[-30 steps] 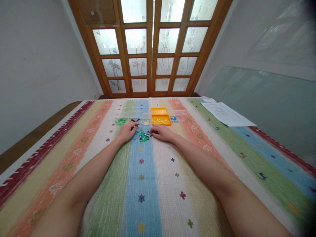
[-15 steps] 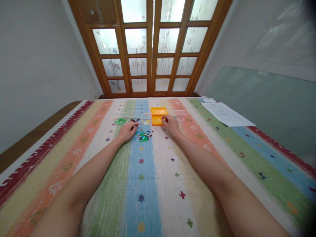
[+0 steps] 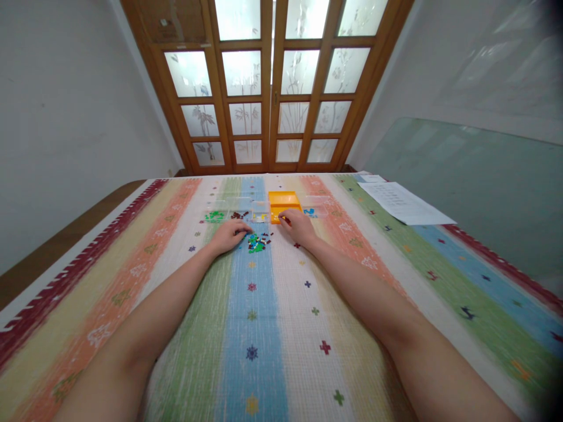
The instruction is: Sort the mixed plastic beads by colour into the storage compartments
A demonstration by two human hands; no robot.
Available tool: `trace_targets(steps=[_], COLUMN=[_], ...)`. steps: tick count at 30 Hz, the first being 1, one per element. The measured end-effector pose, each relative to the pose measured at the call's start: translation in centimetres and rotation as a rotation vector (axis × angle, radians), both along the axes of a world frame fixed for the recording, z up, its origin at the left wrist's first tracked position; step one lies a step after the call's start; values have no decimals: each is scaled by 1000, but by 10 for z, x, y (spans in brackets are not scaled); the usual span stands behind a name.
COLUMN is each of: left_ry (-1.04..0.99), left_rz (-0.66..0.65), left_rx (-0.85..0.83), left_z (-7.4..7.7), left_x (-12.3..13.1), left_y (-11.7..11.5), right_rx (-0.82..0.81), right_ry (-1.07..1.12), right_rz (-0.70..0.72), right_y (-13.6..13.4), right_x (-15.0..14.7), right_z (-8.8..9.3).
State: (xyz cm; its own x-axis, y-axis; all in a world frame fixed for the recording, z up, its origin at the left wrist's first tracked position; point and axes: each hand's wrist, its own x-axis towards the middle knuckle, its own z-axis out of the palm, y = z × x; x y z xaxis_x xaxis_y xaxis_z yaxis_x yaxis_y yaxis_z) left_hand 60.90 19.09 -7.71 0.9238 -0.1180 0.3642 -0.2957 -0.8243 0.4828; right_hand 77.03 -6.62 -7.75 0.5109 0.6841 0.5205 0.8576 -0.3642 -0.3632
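A mixed pile of small green, blue, brown and white pieces (image 3: 257, 244) lies on the cloth's blue stripe. At its left edge is my left hand (image 3: 229, 235), fingers bent and drawn together at the tips; anything between them is too small to make out. My right hand (image 3: 299, 227) is just in front of the open orange box (image 3: 281, 197), covering its right front part. Its thumb and fingers are pinched, and what they hold cannot be made out. Small white pieces show inside the box.
Left of the orange box stand clear boxes with green pieces (image 3: 214, 217), dark brown pieces (image 3: 239, 215) and yellow and white pieces (image 3: 260, 217). Blue pieces (image 3: 310, 213) sit in a clear box to its right. Paper sheets (image 3: 402, 202) lie at the right on the striped tablecloth (image 3: 281, 328).
My right hand has moved left and slightly toward me, uncovering the blue pieces. My left hand has shifted slightly right and down to the pile, uncovering more of the brown pieces.
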Motion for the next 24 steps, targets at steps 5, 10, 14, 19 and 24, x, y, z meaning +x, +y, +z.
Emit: trace_targets(steps=[5,10,14,19,24], left_ry=[-21,-11,-8,-6,-22], left_rz=[-62,-86,-71,-2,40], left_rx=[-19,-9,24,69,76], left_z=[4,4,3,3,5], left_x=[-3,-4,-3,-3,-3], left_y=[-1,-2,-3,-11,-20], right_rx=[-45,-65,-91,-114,-130], right_ry=[-14,-31,-34,-61,-90], right_rz=[58,94,105,131,187], right_y=[3,3,3,2,5], right_x=[-1,-4,-8,-11,-17], right_z=[-5,-4,0,1,1])
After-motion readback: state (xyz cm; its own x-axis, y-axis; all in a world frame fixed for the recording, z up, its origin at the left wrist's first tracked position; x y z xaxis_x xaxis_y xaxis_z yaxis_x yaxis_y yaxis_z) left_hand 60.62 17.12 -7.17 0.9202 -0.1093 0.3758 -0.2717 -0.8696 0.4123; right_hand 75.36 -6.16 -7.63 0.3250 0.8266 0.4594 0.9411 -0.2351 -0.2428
